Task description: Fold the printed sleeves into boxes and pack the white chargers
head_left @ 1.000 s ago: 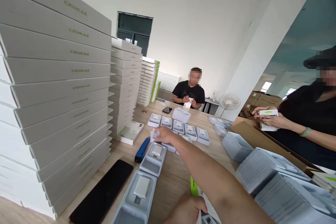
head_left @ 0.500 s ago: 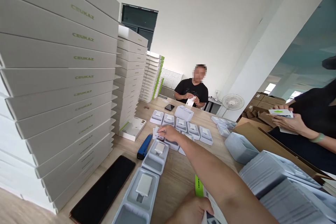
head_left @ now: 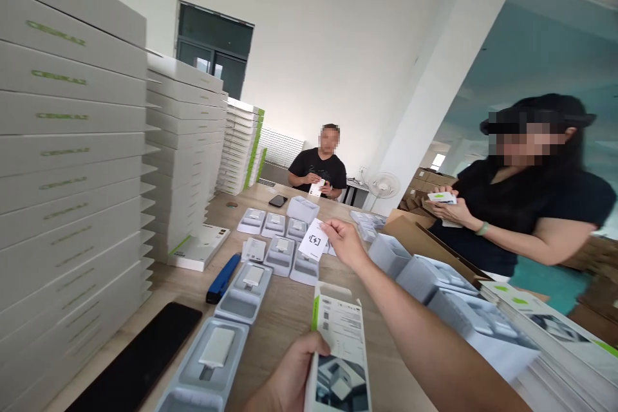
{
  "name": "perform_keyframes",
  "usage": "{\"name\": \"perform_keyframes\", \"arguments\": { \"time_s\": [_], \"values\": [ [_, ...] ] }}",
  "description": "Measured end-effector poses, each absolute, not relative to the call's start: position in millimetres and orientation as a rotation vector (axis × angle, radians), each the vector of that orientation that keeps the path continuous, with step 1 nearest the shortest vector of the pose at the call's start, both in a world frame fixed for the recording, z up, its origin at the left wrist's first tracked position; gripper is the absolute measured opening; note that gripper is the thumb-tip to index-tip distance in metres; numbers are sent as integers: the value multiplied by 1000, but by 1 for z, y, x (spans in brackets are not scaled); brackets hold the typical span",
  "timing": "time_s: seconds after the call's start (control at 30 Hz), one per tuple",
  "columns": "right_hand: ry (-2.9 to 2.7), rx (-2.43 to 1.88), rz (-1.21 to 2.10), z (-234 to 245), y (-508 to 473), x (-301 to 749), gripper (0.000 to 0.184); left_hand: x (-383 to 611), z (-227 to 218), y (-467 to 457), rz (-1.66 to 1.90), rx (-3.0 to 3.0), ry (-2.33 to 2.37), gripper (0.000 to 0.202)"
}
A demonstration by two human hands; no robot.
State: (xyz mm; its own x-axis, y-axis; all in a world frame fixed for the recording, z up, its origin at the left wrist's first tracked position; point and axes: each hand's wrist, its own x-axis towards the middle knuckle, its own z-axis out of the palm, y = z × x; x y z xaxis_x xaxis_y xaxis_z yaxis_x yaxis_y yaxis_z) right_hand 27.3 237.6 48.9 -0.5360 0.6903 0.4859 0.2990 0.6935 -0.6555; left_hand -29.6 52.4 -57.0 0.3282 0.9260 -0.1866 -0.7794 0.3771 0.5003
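My left hand (head_left: pixel 292 373) is closed around a white and green retail box (head_left: pixel 340 341), whose far end flap stands open. In my right hand (head_left: pixel 345 241), thumb and fingers pinch a small white card (head_left: pixel 313 239) with a black battery symbol. The card is above the grey trays in the middle of the table. Nearest to my left hand is a grey tray (head_left: pixel 168 393) with a white charger (head_left: pixel 217 347) in its upper compartment. Beyond it, a second tray (head_left: pixel 239 306) also bears a white charger (head_left: pixel 253 277). A small stack of cards (head_left: pixel 253 250) lies just past that tray.
Tall stacks of white boxes (head_left: pixel 72 206) line the left side. A black phone (head_left: pixel 138 360) and a blue cutter (head_left: pixel 223 280) lie beside the trays. Stacked grey trays (head_left: pixel 477 328) and flat boxes (head_left: pixel 555 335) stand right. One co-worker (head_left: pixel 318 170) sits opposite; another (head_left: pixel 521 219) stands right.
My right hand has lifted a card off the small stack and moved right and nearer with it. The box in my left hand has come further into view. The camera view has turned right.
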Motion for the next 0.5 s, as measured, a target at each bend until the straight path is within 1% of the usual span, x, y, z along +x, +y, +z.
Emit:
{"name": "perform_keyframes", "arguments": {
  "time_s": [0.17, 0.33, 0.5],
  "values": [
    [-2088, -831, 765, 32, 213, 99, 45, -34, -50, 42, 1064, 260, 467, 54],
    [-2216, -819, 891, 14, 191, 130, 48, -34, -47, 40, 1068, 219, 481, 62],
    [-2202, -856, 887, -4, 220, 123, 65, -34, -46, 38, 1057, 195, 483, 64]
  ]
}}
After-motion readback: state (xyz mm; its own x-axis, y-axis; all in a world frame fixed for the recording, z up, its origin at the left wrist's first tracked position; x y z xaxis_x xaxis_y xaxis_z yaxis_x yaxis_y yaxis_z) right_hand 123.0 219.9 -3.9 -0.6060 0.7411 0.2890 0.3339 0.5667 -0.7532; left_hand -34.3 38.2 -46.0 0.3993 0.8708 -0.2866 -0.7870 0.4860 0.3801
